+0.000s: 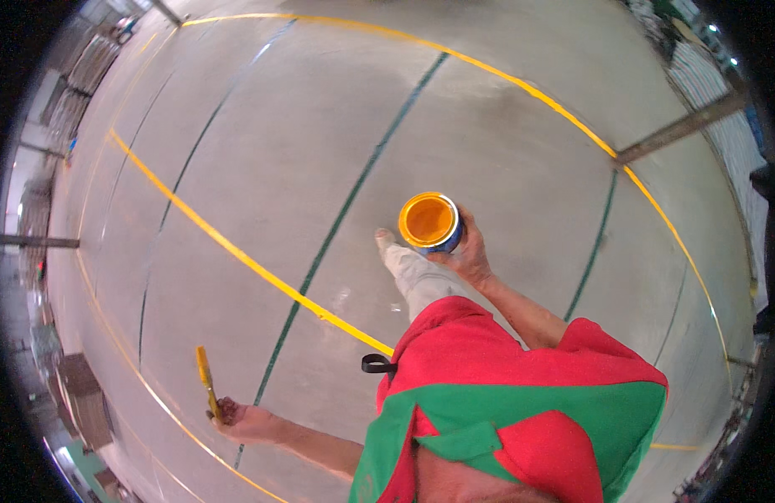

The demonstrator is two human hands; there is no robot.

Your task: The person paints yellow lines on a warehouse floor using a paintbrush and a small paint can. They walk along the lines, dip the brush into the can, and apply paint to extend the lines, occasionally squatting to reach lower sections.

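Note:
My right hand (pixel 471 256) is closed around the side of a blue metal paint can (pixel 448 240), its fingers mostly hidden behind the can. The can is open at the top, its rim is smeared yellow, and orange-yellow paint (pixel 428 220) shows inside. Out to the left, my left hand (pixel 235 417) grips a paintbrush (pixel 205 370) by its lower end. Yellow paint coats the upper part of the brush, and dark stains mark the fingers. The brush points up and away from me, apart from the can.
A yellow line (pixel 228 247) runs over the grey floor (pixel 270 159) and crosses a dark green line (pixel 337 216). Another yellow line (pixel 530 86) curves along the far side, by a post (pixel 681 126) at right. Stacked goods (pixel 84 401) and another post (pixel 39 242) stand at left.

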